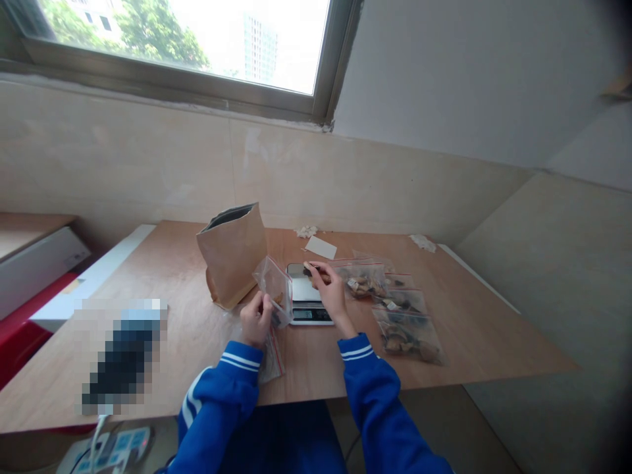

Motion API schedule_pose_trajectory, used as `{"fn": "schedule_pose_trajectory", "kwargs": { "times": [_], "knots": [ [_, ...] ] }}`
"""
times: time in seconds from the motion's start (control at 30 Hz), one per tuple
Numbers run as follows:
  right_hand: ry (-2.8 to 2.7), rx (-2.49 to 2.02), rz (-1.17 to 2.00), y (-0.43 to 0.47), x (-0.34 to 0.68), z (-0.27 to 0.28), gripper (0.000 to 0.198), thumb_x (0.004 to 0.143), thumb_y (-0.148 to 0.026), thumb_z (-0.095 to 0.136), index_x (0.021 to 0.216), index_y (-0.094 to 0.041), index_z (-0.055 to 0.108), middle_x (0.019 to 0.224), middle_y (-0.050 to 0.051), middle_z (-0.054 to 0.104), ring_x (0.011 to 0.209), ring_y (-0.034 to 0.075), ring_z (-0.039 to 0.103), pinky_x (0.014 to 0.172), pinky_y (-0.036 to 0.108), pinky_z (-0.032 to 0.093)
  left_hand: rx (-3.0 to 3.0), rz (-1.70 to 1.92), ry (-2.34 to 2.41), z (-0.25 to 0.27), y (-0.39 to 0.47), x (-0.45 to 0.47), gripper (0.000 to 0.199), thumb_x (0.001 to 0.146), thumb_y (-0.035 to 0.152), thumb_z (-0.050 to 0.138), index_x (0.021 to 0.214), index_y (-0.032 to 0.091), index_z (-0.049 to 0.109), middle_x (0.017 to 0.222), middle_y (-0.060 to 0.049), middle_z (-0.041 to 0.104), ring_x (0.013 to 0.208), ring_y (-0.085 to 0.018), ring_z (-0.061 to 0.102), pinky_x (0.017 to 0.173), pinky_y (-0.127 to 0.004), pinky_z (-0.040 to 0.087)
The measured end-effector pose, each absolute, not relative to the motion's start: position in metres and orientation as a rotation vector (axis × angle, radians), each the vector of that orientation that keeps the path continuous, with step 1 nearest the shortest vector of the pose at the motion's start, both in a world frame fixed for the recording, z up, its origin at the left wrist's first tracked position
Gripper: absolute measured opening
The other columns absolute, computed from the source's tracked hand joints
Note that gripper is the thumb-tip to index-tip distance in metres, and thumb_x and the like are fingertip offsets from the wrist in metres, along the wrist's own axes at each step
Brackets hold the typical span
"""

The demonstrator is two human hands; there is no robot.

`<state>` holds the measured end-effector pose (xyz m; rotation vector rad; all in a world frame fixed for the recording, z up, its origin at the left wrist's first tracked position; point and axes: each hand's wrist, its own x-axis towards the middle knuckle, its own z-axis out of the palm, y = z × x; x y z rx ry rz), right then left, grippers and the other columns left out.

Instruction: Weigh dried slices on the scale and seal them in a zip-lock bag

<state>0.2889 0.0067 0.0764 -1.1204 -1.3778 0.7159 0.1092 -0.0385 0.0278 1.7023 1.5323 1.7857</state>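
Head view: the left hand (255, 320) pinches a clear bag (273, 289) by its lower edge, fingers closed on it, holding it up just left of the scale (307, 296). The right hand (330, 289) reaches over the scale's platform, fingertips closed on a small brown piece (311, 267) — what it is cannot be told. An open paper bag (233, 253) stands just behind the clear bag. Right of the scale lie filled bags (395, 309) in a row on the table (172, 342). A white card (320, 247) lies behind the scale.
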Motion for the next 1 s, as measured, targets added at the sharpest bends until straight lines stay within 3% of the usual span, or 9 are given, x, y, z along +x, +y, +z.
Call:
{"fn": "schedule_pose_trajectory", "kwargs": {
  "times": [0.2, 0.47, 0.63, 0.77, 0.9, 1.0],
  "knots": [
    [-1.426, -1.013, 1.029, -0.012, 0.249, 0.127, 0.035, 0.084, -0.047, 0.062, 0.102, -0.018, 0.069, 0.077, 0.002, 0.068, 0.057, 0.009, 0.053, 0.052, 0.021, 0.041, 1.733, 1.759, 1.54, 0.03, -0.038, 0.108, 0.035, 0.089, 0.033, 0.045, 0.057, 0.021, 0.042, 0.049, 0.005, 0.043, 0.045, -0.009, 0.041, 0.049, -0.022, 0.034],
    [-1.916, -1.332, 0.89, -0.015, 0.226, 0.141, 0.01, 0.084, -0.021, 0.062, 0.089, -0.016, 0.069, 0.074, 0.004, 0.07, 0.069, 0.015, 0.065, 0.066, 0.025, 0.049, 1.715, 1.727, 1.508, 0.031, -0.039, 0.107, 0.03, 0.088, 0.034, 0.046, 0.062, 0.02, 0.053, 0.052, 0.003, 0.054, 0.047, -0.011, 0.048, 0.052, -0.022, 0.04],
    [-1.838, -1.257, 0.685, -0.004, 0.211, 0.123, 0.016, 0.085, -0.028, 0.064, 0.097, -0.017, 0.065, 0.093, 0.008, 0.07, 0.081, 0.018, 0.066, 0.077, 0.031, 0.052, 1.523, 1.758, 1.474, 0.027, -0.037, 0.108, 0.033, 0.089, 0.037, 0.048, 0.06, 0.02, 0.051, 0.051, 0.002, 0.052, 0.047, -0.011, 0.047, 0.05, -0.023, 0.038],
    [-1.806, -1.144, 0.755, -0.001, 0.21, 0.121, 0.022, 0.092, -0.037, 0.054, 0.1, -0.019, 0.064, 0.098, 0.006, 0.07, 0.085, 0.017, 0.067, 0.078, 0.028, 0.052, 1.27, 1.776, 1.447, 0.031, -0.036, 0.109, 0.04, 0.091, 0.043, 0.045, 0.058, 0.02, 0.047, 0.048, 0.004, 0.047, 0.045, -0.01, 0.042, 0.046, -0.023, 0.036],
    [-1.795, -1.155, 0.451, 0.013, 0.231, 0.113, 0.027, 0.098, -0.032, 0.04, 0.099, -0.02, 0.064, 0.101, 0.007, 0.068, 0.095, 0.019, 0.063, 0.088, 0.031, 0.049, 1.228, 1.776, 1.443, 0.036, -0.037, 0.11, 0.043, 0.091, 0.044, 0.045, 0.055, 0.021, 0.042, 0.046, 0.005, 0.043, 0.044, -0.01, 0.039, 0.047, -0.022, 0.035],
    [-1.868, -1.345, 0.165, 0.029, 0.257, 0.091, 0.025, 0.095, -0.023, 0.043, 0.109, -0.017, 0.064, 0.114, 0.013, 0.063, 0.113, 0.025, 0.055, 0.099, 0.039, 0.042, 1.227, 1.773, 1.435, 0.036, -0.038, 0.11, 0.043, 0.091, 0.044, 0.046, 0.054, 0.021, 0.042, 0.046, 0.005, 0.042, 0.044, -0.01, 0.039, 0.047, -0.023, 0.035]
  ]
}}
